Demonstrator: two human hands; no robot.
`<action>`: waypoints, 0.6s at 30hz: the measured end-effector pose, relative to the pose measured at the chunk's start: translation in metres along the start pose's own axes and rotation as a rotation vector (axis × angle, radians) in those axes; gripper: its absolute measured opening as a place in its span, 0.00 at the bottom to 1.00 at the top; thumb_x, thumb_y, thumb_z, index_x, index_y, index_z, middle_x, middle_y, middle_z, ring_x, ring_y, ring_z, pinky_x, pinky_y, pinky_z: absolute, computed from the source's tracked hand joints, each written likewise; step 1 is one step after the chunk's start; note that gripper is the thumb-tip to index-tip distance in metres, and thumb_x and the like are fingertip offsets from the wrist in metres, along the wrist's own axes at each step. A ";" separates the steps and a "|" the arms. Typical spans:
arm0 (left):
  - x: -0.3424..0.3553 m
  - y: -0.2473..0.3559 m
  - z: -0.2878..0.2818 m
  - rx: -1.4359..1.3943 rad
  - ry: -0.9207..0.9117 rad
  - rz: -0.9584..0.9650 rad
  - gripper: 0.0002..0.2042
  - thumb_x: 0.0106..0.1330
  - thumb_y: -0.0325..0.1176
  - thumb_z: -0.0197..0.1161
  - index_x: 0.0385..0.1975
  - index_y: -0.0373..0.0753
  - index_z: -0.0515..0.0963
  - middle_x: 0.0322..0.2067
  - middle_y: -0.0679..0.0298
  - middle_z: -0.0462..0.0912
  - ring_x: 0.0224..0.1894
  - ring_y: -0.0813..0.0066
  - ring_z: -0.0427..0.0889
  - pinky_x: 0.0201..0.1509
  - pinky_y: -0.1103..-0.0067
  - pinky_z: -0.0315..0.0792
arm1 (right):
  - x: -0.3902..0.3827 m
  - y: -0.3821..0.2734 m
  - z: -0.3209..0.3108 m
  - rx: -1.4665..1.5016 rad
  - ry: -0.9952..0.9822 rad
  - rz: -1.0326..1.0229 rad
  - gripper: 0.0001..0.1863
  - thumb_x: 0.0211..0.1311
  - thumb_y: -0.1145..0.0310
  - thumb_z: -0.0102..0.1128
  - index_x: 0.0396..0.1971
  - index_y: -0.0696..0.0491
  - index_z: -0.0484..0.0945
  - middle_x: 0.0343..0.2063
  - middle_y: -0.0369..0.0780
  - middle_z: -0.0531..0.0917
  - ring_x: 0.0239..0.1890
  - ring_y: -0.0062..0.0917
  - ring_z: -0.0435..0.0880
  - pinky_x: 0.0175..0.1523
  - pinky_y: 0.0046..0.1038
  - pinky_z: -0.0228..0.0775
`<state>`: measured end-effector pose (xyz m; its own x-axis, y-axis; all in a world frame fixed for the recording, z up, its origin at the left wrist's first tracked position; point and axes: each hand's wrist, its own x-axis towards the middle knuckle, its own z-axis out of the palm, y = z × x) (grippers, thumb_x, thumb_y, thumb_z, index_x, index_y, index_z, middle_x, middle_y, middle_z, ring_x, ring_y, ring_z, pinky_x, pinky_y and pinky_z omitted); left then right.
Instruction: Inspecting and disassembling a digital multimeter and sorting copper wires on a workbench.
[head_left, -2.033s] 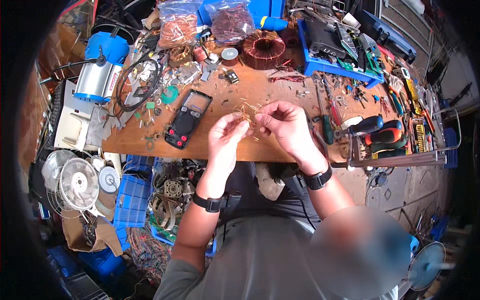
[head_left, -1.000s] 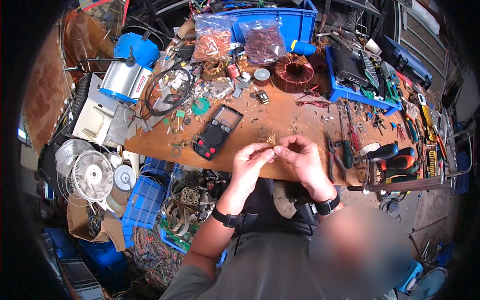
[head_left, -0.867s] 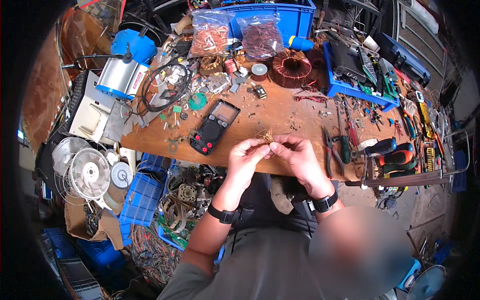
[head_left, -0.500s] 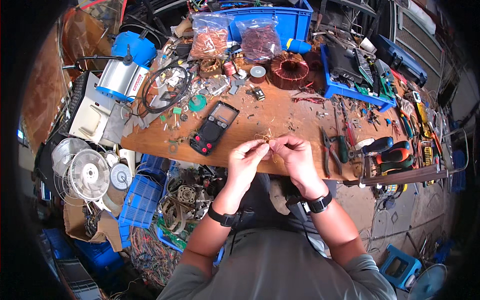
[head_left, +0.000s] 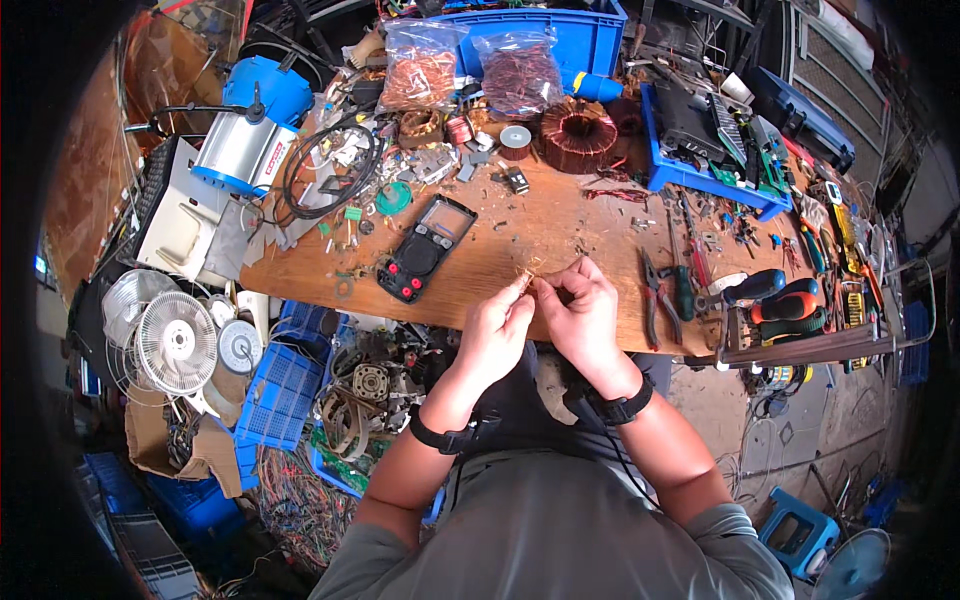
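Observation:
Both my hands meet over the wooden table's front, pinching a small tuft of thin copper-coloured strands (head_left: 530, 272). My left hand (head_left: 499, 329) is closed on the tuft from the left with thumb and fingers. My right hand (head_left: 581, 321) grips it from the right, fingers curled. To their left lies a black meter housing (head_left: 427, 247) with red sockets. Pliers (head_left: 663, 297) with dark handles and a green-handled screwdriver (head_left: 683, 295) lie to the right.
Behind are bags of copper wire (head_left: 418, 70), a toroidal coil (head_left: 578, 140) and a blue tray of electronics (head_left: 665, 170). A lamp-like cylinder (head_left: 230, 145) stands left. Several handled tools (head_left: 790, 310) crowd the right edge. Below left are a fan (head_left: 175, 345) and blue baskets (head_left: 280, 393).
Since half a second ago my fingers have shifted on the tuft, rising slightly toward the back of the table; my left hand has tilted. Both still hold the strands.

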<state>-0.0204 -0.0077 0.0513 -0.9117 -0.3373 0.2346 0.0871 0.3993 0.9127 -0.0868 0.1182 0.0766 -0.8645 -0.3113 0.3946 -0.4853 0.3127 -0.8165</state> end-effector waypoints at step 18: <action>0.002 0.034 -0.026 0.273 -0.162 0.108 0.11 0.66 0.27 0.55 0.43 0.27 0.78 0.33 0.43 0.82 0.36 0.44 0.82 0.40 0.62 0.78 | -0.009 -0.005 -0.005 0.183 -0.099 0.096 0.06 0.53 0.75 0.69 0.31 0.59 0.85 0.23 0.42 0.80 0.26 0.29 0.80 0.32 0.27 0.72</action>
<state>-0.0085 -0.0167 0.0919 -0.9570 -0.1494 0.2488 0.0959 0.6464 0.7570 -0.0770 0.1242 0.0790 -0.8839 -0.3778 0.2757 -0.3622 0.1800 -0.9146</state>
